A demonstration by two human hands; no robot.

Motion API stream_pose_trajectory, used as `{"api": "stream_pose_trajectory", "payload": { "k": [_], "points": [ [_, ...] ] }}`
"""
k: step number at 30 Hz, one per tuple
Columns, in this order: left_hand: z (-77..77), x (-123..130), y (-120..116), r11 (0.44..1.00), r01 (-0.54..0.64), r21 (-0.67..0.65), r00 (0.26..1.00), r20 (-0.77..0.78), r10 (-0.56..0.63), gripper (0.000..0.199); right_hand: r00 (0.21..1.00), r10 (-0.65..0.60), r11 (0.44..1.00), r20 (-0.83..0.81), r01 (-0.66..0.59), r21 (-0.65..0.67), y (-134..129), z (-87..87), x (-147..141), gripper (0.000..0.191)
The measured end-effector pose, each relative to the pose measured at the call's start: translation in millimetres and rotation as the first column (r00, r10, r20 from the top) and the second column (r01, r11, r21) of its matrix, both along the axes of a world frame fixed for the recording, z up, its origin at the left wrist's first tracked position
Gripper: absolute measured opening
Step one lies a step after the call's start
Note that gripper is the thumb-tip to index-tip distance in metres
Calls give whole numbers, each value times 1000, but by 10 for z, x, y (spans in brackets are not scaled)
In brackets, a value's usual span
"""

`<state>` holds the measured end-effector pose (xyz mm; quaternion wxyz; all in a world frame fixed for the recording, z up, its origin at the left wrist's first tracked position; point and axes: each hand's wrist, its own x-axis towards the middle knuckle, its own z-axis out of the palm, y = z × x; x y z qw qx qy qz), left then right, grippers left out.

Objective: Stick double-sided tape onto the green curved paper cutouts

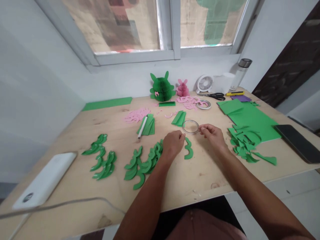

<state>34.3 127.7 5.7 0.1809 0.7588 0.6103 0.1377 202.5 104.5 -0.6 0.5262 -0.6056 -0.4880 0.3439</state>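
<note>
A thin roll of tape [183, 127] stands out over the table's middle, its right edge pinched between the thumb and fingers of my right hand [212, 134]. My left hand [174, 142] is closed just left of and below the roll, fingertips pressed together; what they hold, if anything, is too small to make out. Right beside those fingertips lies a wavy green paper cutout [189, 153]. Left of my left hand, several similar green cutouts [150, 160] overlap in a pile. More green cutouts with whitish strips [105, 166] lie farther left.
Behind are folded green papers [179, 118], a white pen [142, 127], pink scraps [137, 115], a second tape roll [203, 104], scissors [215, 96] and honeycomb paper figures [162, 89]. Green scraps [243, 143] and a phone [298, 141] lie right; a white power bank [47, 178] left.
</note>
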Motion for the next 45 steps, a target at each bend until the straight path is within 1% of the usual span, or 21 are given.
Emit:
{"api": "stream_pose_trajectory", "payload": {
  "k": [3, 7, 9, 11, 13, 16, 18, 20, 23, 27, 31, 38, 42, 45],
  "points": [
    [4, 4, -6, 1000, -2, -6, 999, 32, 3, 28, 1000, 13, 1000, 6, -13, -3, 4, -6, 2, 26],
    [-16, 18, -25, 999, 34, -12, 999, 34, -33, 26, 999, 44, 999, 23, -44, 7, 11, -52, 3, 25],
    [-36, 29, -33, 999, 47, -6, 999, 26, -47, 27, 995, 74, 997, 67, -76, 28, 13, -95, 3, 24],
    [-59, 40, -38, 999, 48, 5, 999, 15, -48, 28, 981, 106, 993, 165, -112, 30, 9, -137, -4, 23],
    [-79, 49, -42, 999, 45, 15, 999, -5, -45, 29, 940, 140, 989, 312, -146, -3, -3, -161, -20, 22],
    [-96, 59, -48, 998, 54, 29, 998, -39, -52, 29, 821, 188, 981, 540, -178, -72, -35, -153, -59, 23],
    [-96, 65, -55, 997, 70, 27, 996, -64, -68, 29, 744, 196, 980, 639, -169, -104, -56, -136, -83, 24],
    [-93, 72, -65, 997, 78, 19, 994, -83, -76, 29, 692, 201, 979, 694, -165, -119, -67, -123, -97, 25],
    [-90, 84, -80, 997, 82, 12, 993, -90, -81, 28, 638, 228, 973, 736, -171, -154, -67, -114, -100, 25],
    [-88, 96, -96, 997, 73, 22, 991, -116, -70, 28, 588, 246, 969, 771, -158, -189, -63, -97, -106, 28],
    [-77, 104, -105, 998, 57, 5, 986, -158, -55, 27, 556, 246, 969, 794, -149, -196, -73, -79, -128, 28],
    [-48, 120, -117, 998, 46, 31, 985, -166, -40, 27, 515, 249, 968, 821, -151, -199, -84, -73, -143, 27],
    [11, 135, -134, 998, 39, 49, 988, -152, -31, 28, 497, 247, 968, 832, -158, -194, -84, -67, -147, 27],
    [114, 130, -151, 995, 16, 96, 992, -127, -4, 29, 500, 249, 967, 830, -170, -188, -83, -63, -146, 27]
  ]
}}
